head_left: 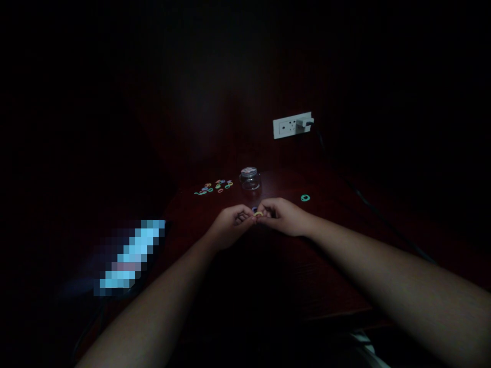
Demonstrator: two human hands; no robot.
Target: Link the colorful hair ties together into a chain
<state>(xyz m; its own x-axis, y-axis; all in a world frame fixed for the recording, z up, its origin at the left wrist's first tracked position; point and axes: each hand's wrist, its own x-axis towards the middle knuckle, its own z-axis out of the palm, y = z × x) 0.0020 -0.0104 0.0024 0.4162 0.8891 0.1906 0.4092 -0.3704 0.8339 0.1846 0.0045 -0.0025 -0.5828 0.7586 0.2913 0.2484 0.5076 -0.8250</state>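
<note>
My left hand (233, 224) and my right hand (283, 217) meet over the dark red table, fingertips pinched together. Between them is a small yellow hair tie (258, 214), with a purple hair tie (254, 209) right behind it. Both hands appear to grip the yellow one; which fingers touch the purple one I cannot tell. Just beyond the hands stands a small clear jar (250, 181) with its lid on. Several coloured hair ties (218, 186) lie scattered left of the jar. A green hair tie (305, 198) rests alone to the right.
A lit screen (132, 255), blurred out, is at the left edge of the table (326, 286). On the back wall is a white socket panel (286, 127) with a plug (305, 122) in it. A dark cable (368, 202) runs down the right side. The room is very dark.
</note>
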